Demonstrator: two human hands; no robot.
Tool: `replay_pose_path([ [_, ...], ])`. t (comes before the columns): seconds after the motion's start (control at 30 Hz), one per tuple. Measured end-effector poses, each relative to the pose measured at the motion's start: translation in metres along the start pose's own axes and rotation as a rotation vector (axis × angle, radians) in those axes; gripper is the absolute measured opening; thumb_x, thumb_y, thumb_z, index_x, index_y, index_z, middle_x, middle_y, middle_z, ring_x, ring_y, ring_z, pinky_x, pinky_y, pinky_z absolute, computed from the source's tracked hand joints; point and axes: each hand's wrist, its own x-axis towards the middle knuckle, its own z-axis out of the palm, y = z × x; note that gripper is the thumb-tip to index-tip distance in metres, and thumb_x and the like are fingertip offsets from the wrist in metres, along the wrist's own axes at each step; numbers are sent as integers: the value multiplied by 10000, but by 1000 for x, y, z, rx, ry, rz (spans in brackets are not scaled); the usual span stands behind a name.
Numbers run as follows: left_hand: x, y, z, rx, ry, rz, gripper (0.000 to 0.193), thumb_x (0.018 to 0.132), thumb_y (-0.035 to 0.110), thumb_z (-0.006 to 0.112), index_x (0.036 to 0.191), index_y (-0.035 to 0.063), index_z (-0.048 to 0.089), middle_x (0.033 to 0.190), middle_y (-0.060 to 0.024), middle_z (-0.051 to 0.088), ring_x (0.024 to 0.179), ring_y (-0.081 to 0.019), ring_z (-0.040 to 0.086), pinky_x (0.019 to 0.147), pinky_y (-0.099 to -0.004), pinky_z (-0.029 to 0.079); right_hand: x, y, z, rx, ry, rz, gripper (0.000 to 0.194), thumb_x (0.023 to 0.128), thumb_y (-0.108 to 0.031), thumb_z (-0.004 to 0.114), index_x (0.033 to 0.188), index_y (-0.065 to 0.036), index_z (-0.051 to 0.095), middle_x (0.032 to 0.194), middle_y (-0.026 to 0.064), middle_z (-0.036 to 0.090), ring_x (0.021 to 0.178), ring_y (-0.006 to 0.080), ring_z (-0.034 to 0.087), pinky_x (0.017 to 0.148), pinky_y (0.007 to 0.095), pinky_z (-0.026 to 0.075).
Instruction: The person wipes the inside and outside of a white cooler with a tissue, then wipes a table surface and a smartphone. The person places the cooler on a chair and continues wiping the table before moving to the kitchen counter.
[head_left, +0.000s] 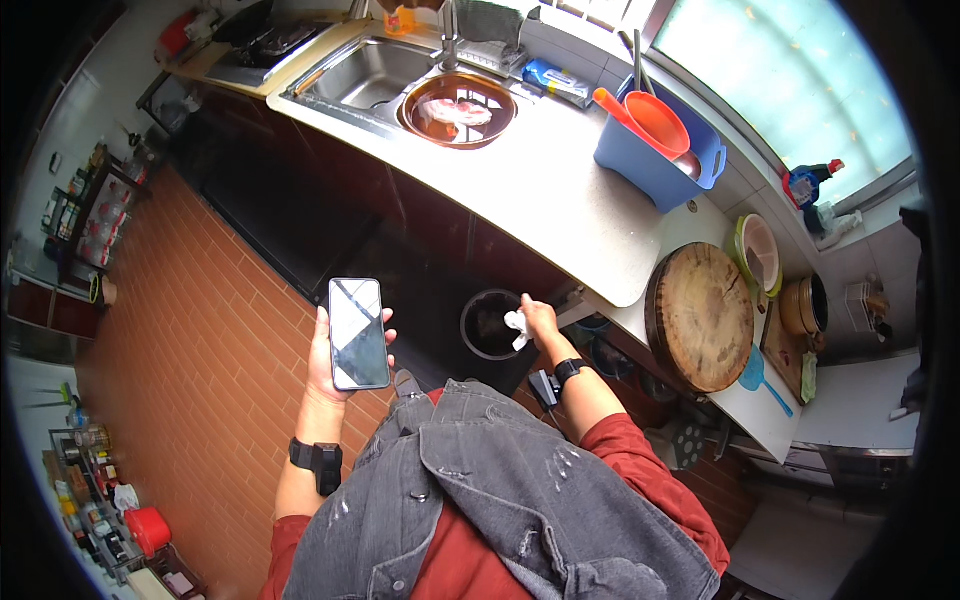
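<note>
My left hand (324, 360) holds a smartphone (356, 334) upright, its dark screen facing me and reflecting the window. In my right hand (538, 319) is a crumpled white tissue (517, 328), pinched in the fingers. The tissue hangs at the right rim of a round dark bin (466, 330) on the floor mat. Inside the bin it is too dark to make out the contents. Beyond, on the counter, a brown basin (411, 112) of water holds a pale pinkish piece, perhaps raw meat (457, 112).
A steel sink (375, 67) adjoins the basin. A blue tub (645, 169) with a red ladle-like scoop (656, 124) stands by the window. To the right are a round wooden chopping block (701, 319), a blue spatula (757, 375) and a pot (802, 304). Shelves with bottles (105, 217) line the left wall.
</note>
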Motion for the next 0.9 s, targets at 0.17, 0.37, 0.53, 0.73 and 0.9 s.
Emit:
replay_pose_path([
  [0.17, -5, -1, -7, -14, -4, 17, 721, 946, 648, 270, 1425, 125, 400, 1323, -202, 532, 1055, -400, 605, 743, -567, 556, 11, 16, -17, 68, 21, 342, 579, 918, -517, 535, 1172, -1, 604, 1099, 155, 659, 912, 290, 650, 724, 455, 522],
  [0.37, -6, -10, -9, -65, -10, 44, 710, 953, 630, 267, 1424, 117, 404, 1326, -193, 533, 1058, -399, 602, 751, -569, 553, -1, -13, 2, 44, -169, 300, 667, 920, -448, 574, 1430, -66, 375, 1408, 158, 465, 1227, 333, 504, 853, 501, 509],
  [0.53, -12, -12, -23, -83, 64, 104, 711, 949, 635, 268, 1412, 118, 423, 1309, -202, 546, 1055, -402, 603, 768, -557, 543, -38, -85, 49, 134, -707, 56, 296, 943, -140, 575, 1198, 10, 576, 994, 144, 678, 812, 228, 682, 729, 338, 556],
  [0.73, -24, -5, -45, -164, 124, 149, 704, 954, 634, 269, 1335, 87, 494, 1253, -211, 577, 1054, -426, 605, 770, -593, 534, -118, -193, 106, -12, -905, -306, 226, 907, -232, 673, 837, -17, 663, 682, 52, 657, 612, 120, 637, 549, 255, 523],
  [0.9, -46, 17, -61, -196, 69, 194, 712, 939, 655, 292, 1357, 112, 489, 1276, -179, 577, 1079, -407, 596, 805, -591, 514, -149, -243, 147, -122, -855, -1237, 310, 903, -245, 655, 693, -33, 571, 672, 13, 496, 711, 162, 515, 634, 302, 420],
])
